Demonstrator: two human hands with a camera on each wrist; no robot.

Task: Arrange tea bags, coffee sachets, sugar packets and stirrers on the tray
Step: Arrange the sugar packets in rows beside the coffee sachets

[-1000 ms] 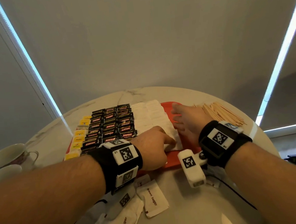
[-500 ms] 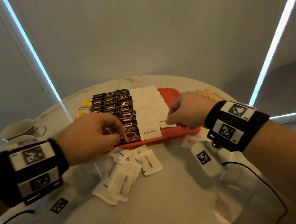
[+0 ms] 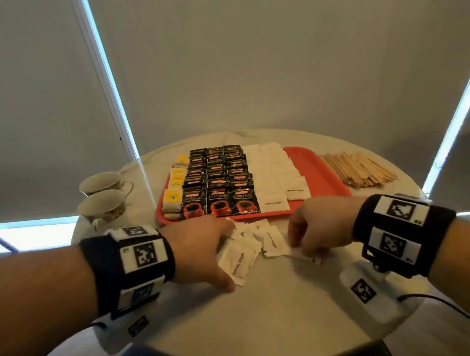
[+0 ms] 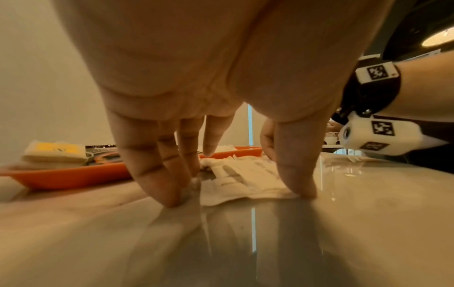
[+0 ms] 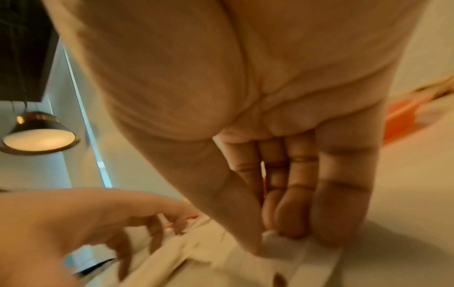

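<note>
A red tray point(image 3: 322, 169) holds yellow tea bags point(image 3: 176, 189) at its left, rows of black coffee sachets point(image 3: 218, 185) and white sugar packets point(image 3: 270, 174). Wooden stirrers point(image 3: 359, 168) lie in a heap on the table right of the tray. Loose brown-sugar packets point(image 3: 251, 245) lie on the table in front of the tray. My left hand point(image 3: 225, 265) rests on their left side; its straight fingers point(image 4: 169, 194) and thumb touch down either side of one packet point(image 4: 245, 186). My right hand point(image 3: 298, 249) pinches the rightmost packet point(image 3: 301, 254) between thumb and curled fingers point(image 5: 292, 219).
Two teacups point(image 3: 99, 185) stand left of the tray near the round marble table's point(image 3: 269, 303) edge. Bare tabletop lies between the loose packets and the near edge. Cables hang off the near side.
Both hands have drawn back from the tray to the loose sugar packets in front of it. The right hand now pinches one packet; the left has settled onto the pile.
</note>
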